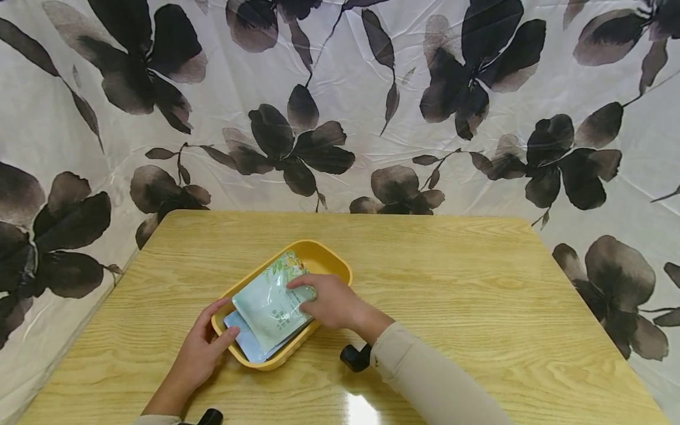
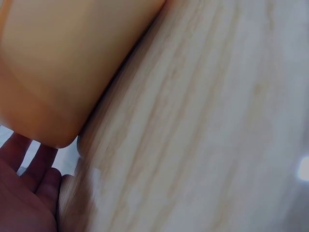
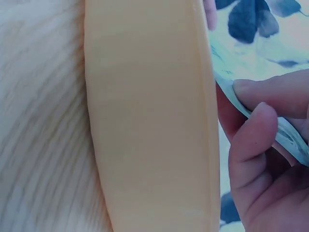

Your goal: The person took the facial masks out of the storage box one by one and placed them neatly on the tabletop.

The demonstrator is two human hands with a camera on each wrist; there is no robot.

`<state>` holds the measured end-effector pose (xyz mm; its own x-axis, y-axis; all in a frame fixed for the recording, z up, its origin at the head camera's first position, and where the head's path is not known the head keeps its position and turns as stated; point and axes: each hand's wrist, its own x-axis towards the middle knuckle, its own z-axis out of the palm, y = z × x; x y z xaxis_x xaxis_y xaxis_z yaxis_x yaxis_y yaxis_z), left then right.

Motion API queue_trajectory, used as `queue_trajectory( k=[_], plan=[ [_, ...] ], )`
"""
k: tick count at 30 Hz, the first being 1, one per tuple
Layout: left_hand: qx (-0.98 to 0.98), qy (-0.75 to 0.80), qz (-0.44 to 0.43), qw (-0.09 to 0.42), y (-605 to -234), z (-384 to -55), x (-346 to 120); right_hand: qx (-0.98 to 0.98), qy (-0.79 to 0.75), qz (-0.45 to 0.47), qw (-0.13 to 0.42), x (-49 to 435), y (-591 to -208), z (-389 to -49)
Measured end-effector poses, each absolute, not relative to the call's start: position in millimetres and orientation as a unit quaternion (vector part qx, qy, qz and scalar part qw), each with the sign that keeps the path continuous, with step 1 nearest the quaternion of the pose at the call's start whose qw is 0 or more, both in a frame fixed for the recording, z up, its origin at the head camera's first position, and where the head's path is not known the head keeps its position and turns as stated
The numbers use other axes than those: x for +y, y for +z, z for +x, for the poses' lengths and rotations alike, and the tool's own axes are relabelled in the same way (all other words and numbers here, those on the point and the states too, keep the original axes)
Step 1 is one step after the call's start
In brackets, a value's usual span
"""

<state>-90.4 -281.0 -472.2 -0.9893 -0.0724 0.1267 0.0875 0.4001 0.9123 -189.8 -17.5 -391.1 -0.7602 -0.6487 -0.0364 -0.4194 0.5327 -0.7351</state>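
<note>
A yellow plastic basin [image 1: 326,251] stands slantwise on the table, left of the middle. In it lies a flat, glossy pale-green sachet [image 1: 273,301] printed with leaves and flowers, like a face-mask packet. Beneath that, a light blue sachet [image 1: 245,337] shows at the near end, mostly covered. My right hand [image 1: 332,301] pinches the right edge of the green sachet; in the right wrist view the sachet [image 3: 236,99] bends between thumb and fingers beside the basin wall [image 3: 149,111]. My left hand [image 1: 199,348] grips the near-left end of the basin, its thumb at the rim.
The wood-grain table [image 1: 467,283] reaches well past the basin on the right. Behind it hangs a white cloth [image 1: 372,130] with dark flowers. A black wrist-camera piece [image 1: 355,358] sits below my right wrist, and another [image 1: 211,417] by my left.
</note>
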Motion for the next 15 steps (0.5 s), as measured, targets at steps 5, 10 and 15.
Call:
queue_trajectory(
  k=[5, 10, 15],
  plan=[
    [-0.833, -0.548, -0.01, 0.078, -473.6, -89.4, -281.6, 0.848, -0.423, -0.283, 0.148, 1.1, -393.5, -192.6],
    [-0.83, -0.552, -0.012, 0.074, -473.2, -89.3, -281.3, 0.847, -0.45, -0.26, 0.109, 22.2, -397.0, -197.0],
    [-0.83, -0.553, -0.014, 0.073, -470.9, -89.1, -281.3, 0.83, -0.506, -0.221, 0.085, 44.8, -395.8, -202.3]
  ],
)
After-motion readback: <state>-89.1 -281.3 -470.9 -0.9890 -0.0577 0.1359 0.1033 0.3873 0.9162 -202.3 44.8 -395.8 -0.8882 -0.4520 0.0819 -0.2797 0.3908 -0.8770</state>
